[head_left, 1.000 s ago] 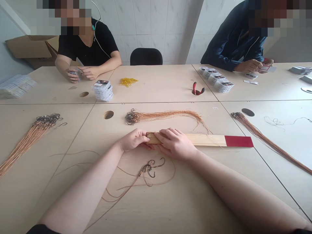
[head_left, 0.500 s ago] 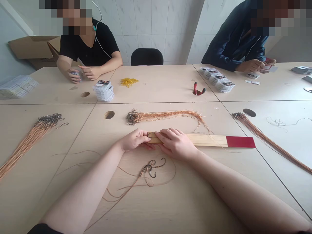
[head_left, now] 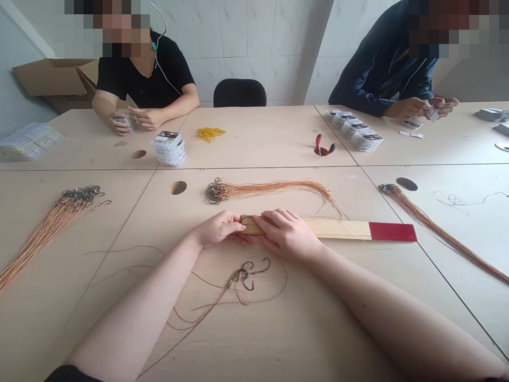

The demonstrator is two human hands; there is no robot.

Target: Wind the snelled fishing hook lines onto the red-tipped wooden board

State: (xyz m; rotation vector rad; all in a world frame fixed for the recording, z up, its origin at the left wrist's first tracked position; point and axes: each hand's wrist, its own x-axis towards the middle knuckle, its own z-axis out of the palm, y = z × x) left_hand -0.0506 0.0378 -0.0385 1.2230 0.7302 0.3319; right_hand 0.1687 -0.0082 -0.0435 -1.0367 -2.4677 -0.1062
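Observation:
A long, flat, pale wooden board (head_left: pixel 342 229) with a red right end lies crosswise before me, thin lines running along its length. My left hand (head_left: pixel 220 228) pinches its left end between thumb and fingers. Just to the right, my right hand (head_left: pixel 288 233) is closed over the board, fingertips on its top face. Whatever lies beneath my fingers is hidden. On the near side rest several dark fish hooks (head_left: pixel 244 276) tied to copper-coloured lines. Beyond the board lies a bundle of hooked lines (head_left: pixel 274 188), its hooks on the left.
More hooked bundles lie at left (head_left: pixel 51 228) and right (head_left: pixel 437 228). Red-handled pliers (head_left: pixel 319 144) stand in a table hole. Across the table are small-pack stacks (head_left: pixel 170 148), yellow pieces (head_left: pixel 210 133) and two people at work, in a black shirt (head_left: pixel 167 63) and a blue sleeve (head_left: pixel 361 74).
My hands and the board show no visible movement. Across the table at right, the co-worker's hands have shifted, and the small card between them has changed position.

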